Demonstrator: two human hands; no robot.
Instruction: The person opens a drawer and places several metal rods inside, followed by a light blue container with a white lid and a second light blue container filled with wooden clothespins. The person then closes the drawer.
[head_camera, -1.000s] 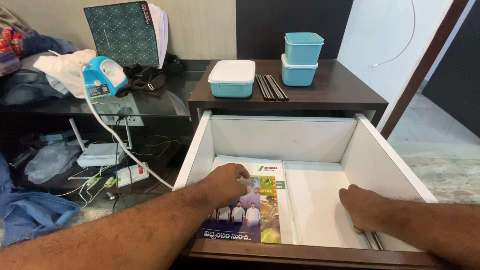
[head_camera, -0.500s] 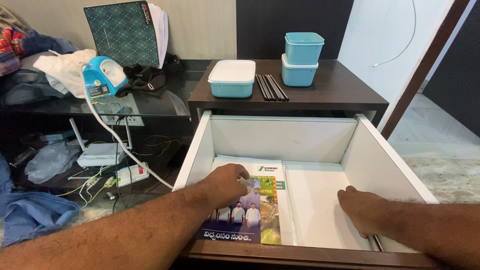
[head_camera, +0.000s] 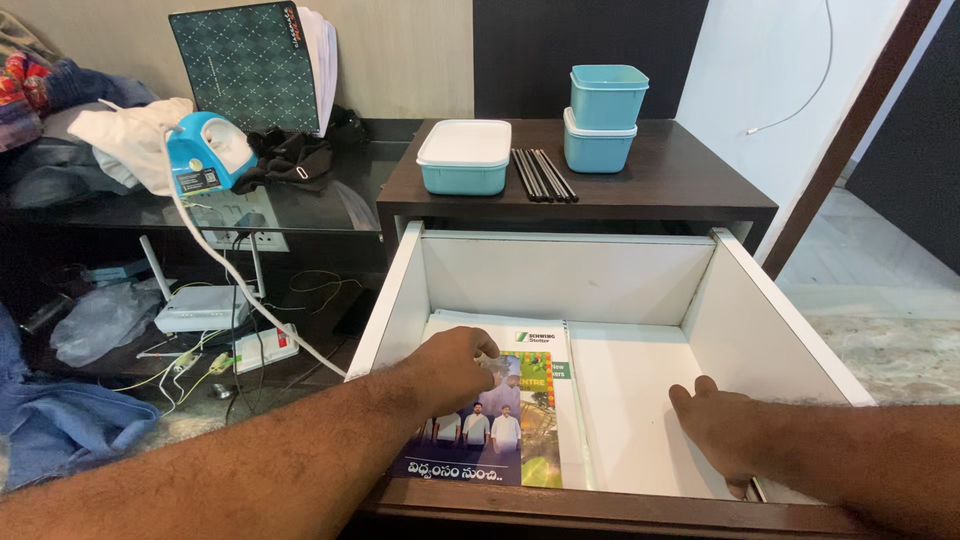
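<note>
A white drawer (head_camera: 398, 290) stands pulled out under a dark wooden table (head_camera: 680, 180). A colourful booklet (head_camera: 500, 440) lies on white papers (head_camera: 545, 335) on the drawer's left side. My left hand (head_camera: 455, 365) rests on the booklet with its fingers curled under. My right hand (head_camera: 718, 428) lies low on the bare drawer floor at the right, fingers stretched out. Thin dark rods (head_camera: 756, 489) peek out beneath its heel by the front edge. On the table stand a flat teal box with a white lid (head_camera: 463, 158), two stacked teal tubs (head_camera: 603, 115) and a bundle of dark sticks (head_camera: 541, 173).
Left of the table is a glass shelf with a teal device (head_camera: 205, 150), a white cable (head_camera: 240, 285), clothes and a patterned notebook (head_camera: 250, 65). Below sit a white router (head_camera: 200, 310), a power strip and wires. Blue cloth (head_camera: 60, 425) lies on the floor.
My right hand has slid slightly left and toward the drawer front, its fingers spreading out flatter. My left hand stays on the booklet.
</note>
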